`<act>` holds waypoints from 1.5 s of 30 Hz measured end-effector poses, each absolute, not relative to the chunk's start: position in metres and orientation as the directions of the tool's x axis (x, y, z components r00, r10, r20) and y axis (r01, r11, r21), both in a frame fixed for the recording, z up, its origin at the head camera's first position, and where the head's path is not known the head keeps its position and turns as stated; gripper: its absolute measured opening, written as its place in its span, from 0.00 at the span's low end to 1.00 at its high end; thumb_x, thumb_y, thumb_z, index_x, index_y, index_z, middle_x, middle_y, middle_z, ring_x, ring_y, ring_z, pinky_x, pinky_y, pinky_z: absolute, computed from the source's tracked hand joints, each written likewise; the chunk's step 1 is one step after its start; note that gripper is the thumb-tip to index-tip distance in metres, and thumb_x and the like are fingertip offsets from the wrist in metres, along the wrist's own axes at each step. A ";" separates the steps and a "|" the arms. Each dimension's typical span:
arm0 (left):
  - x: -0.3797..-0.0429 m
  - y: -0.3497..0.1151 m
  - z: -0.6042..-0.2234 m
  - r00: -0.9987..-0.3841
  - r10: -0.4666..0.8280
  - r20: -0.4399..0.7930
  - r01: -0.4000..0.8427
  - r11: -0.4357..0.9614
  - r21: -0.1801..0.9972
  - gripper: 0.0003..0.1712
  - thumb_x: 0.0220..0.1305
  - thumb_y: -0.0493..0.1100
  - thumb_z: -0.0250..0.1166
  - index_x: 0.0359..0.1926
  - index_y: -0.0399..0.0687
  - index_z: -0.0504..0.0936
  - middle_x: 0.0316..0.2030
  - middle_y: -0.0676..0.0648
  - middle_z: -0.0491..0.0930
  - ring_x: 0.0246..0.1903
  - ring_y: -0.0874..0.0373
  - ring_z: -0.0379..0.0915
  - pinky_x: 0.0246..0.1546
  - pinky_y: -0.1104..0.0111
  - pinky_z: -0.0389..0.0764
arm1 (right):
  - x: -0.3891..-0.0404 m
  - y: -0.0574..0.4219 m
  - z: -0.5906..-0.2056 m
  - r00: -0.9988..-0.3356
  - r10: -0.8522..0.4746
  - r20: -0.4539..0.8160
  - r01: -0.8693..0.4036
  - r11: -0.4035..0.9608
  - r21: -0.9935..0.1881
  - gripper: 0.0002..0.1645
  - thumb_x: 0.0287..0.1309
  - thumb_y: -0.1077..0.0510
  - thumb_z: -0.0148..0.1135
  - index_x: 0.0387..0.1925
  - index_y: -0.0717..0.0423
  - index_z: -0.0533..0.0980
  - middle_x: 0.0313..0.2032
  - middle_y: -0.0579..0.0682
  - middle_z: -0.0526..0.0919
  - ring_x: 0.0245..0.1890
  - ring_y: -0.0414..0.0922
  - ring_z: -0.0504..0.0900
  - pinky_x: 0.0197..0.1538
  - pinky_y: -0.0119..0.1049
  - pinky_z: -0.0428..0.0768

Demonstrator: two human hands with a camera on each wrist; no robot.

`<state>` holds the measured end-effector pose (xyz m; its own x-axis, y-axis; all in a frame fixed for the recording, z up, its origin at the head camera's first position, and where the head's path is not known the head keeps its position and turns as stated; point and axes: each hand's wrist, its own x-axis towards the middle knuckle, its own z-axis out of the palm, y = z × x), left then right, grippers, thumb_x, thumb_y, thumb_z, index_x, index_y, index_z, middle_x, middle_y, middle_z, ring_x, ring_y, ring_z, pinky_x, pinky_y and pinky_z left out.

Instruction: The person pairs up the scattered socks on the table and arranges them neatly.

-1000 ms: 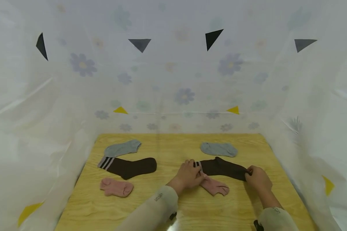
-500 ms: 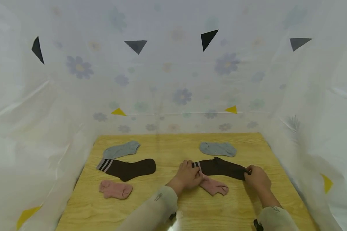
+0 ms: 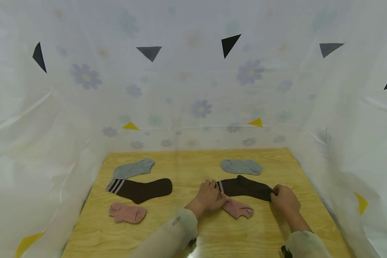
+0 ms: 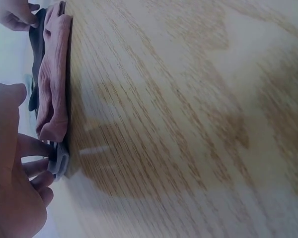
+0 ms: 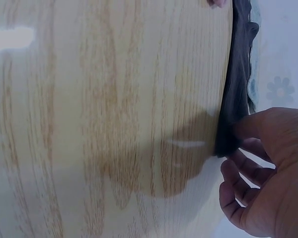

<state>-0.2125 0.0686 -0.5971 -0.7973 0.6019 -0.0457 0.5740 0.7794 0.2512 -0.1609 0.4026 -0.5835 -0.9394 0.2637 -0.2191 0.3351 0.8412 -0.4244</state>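
Observation:
A dark brown sock [image 3: 249,188] lies stretched between both hands on the right half of the table. My left hand [image 3: 209,196] holds its striped cuff under bent fingers, which hide part of the stripes. The left thumb overlaps the near end of a pink sock [image 3: 237,208], lying just in front. At the other end, my right hand [image 3: 286,201] pinches the dark toe; in the right wrist view the thumb and fingers meet at the sock tip [image 5: 229,144]. A grey sock [image 3: 241,167] lies flat behind the dark one.
On the left half of the wood-grain table [image 3: 187,229] lie another grey sock [image 3: 133,168], a second dark striped sock [image 3: 145,190] and a second pink sock [image 3: 128,213]. White flowered sheeting [image 3: 180,89] encloses the back and sides.
The left fingers have shifted slightly and cover more of the dark sock's cuff stripes. The right hand keeps its pinch on the toe. The head view has drifted a little.

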 end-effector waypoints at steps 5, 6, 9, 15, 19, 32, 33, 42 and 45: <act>-0.207 0.066 -0.586 -0.795 0.603 -0.058 0.564 0.772 0.295 0.25 0.79 0.60 0.49 0.31 0.52 0.81 0.55 0.43 0.77 0.50 0.49 0.66 0.57 0.53 0.70 | -0.160 0.403 -0.584 -0.941 0.265 -0.213 0.333 0.842 -0.425 0.19 0.72 0.54 0.57 0.55 0.63 0.80 0.49 0.66 0.86 0.32 0.50 0.81 0.26 0.43 0.76; -0.206 0.065 -0.585 -0.796 0.602 -0.061 0.561 0.771 0.301 0.25 0.79 0.60 0.49 0.30 0.53 0.81 0.55 0.42 0.76 0.50 0.49 0.66 0.57 0.53 0.70 | -0.160 0.403 -0.584 -0.941 0.264 -0.211 0.331 0.842 -0.426 0.19 0.72 0.54 0.57 0.55 0.63 0.80 0.49 0.66 0.86 0.31 0.50 0.81 0.26 0.43 0.76; -0.205 0.066 -0.585 -0.799 0.598 -0.062 0.551 0.770 0.320 0.25 0.80 0.60 0.48 0.31 0.53 0.81 0.58 0.41 0.76 0.52 0.48 0.66 0.60 0.51 0.70 | -0.160 0.403 -0.585 -0.944 0.262 -0.201 0.325 0.844 -0.427 0.20 0.72 0.54 0.57 0.55 0.63 0.80 0.50 0.66 0.86 0.31 0.50 0.80 0.26 0.43 0.76; -0.208 0.070 -0.591 -0.809 0.585 -0.052 0.545 0.781 0.305 0.32 0.81 0.61 0.45 0.50 0.42 0.85 0.61 0.41 0.75 0.54 0.47 0.66 0.61 0.52 0.70 | -0.159 0.403 -0.582 -0.946 0.269 -0.181 0.322 0.845 -0.426 0.20 0.72 0.54 0.57 0.56 0.63 0.80 0.51 0.66 0.86 0.31 0.49 0.81 0.26 0.43 0.76; -0.208 0.068 -0.590 -0.817 0.575 -0.055 0.527 0.782 0.333 0.41 0.82 0.67 0.43 0.68 0.36 0.78 0.67 0.39 0.71 0.63 0.44 0.65 0.67 0.49 0.68 | -0.159 0.398 -0.574 -0.946 0.275 -0.170 0.322 0.843 -0.430 0.20 0.73 0.53 0.57 0.57 0.62 0.80 0.52 0.66 0.86 0.32 0.49 0.82 0.27 0.43 0.76; -0.206 0.057 -0.571 -0.821 0.571 -0.025 0.519 0.763 0.386 0.45 0.83 0.68 0.42 0.77 0.35 0.68 0.73 0.37 0.66 0.69 0.42 0.62 0.71 0.47 0.65 | -0.161 0.389 -0.562 -0.953 0.287 -0.099 0.301 0.846 -0.441 0.20 0.73 0.51 0.57 0.54 0.61 0.81 0.48 0.62 0.87 0.32 0.49 0.83 0.27 0.42 0.76; -0.207 0.056 -0.570 -0.823 0.568 -0.019 0.516 0.761 0.392 0.45 0.83 0.68 0.42 0.77 0.35 0.68 0.73 0.37 0.67 0.69 0.41 0.62 0.70 0.47 0.65 | -0.162 0.388 -0.563 -0.954 0.285 -0.091 0.296 0.848 -0.441 0.20 0.73 0.51 0.58 0.54 0.61 0.81 0.48 0.62 0.87 0.32 0.49 0.83 0.27 0.43 0.76; -0.217 0.040 -0.558 -0.849 0.527 0.025 0.489 0.767 0.416 0.46 0.82 0.68 0.43 0.77 0.34 0.68 0.72 0.34 0.67 0.68 0.37 0.63 0.69 0.43 0.67 | -0.169 0.376 -0.556 -0.968 0.251 -0.004 0.228 0.872 -0.433 0.19 0.73 0.51 0.60 0.54 0.61 0.82 0.49 0.63 0.87 0.34 0.51 0.85 0.28 0.44 0.78; -0.220 0.031 -0.553 -0.858 0.513 0.044 0.475 0.756 0.451 0.45 0.83 0.68 0.44 0.77 0.34 0.67 0.73 0.34 0.66 0.68 0.36 0.63 0.68 0.42 0.67 | -0.171 0.367 -0.551 -0.971 0.237 0.022 0.204 0.876 -0.436 0.19 0.73 0.51 0.61 0.53 0.62 0.82 0.48 0.63 0.88 0.34 0.52 0.85 0.28 0.45 0.79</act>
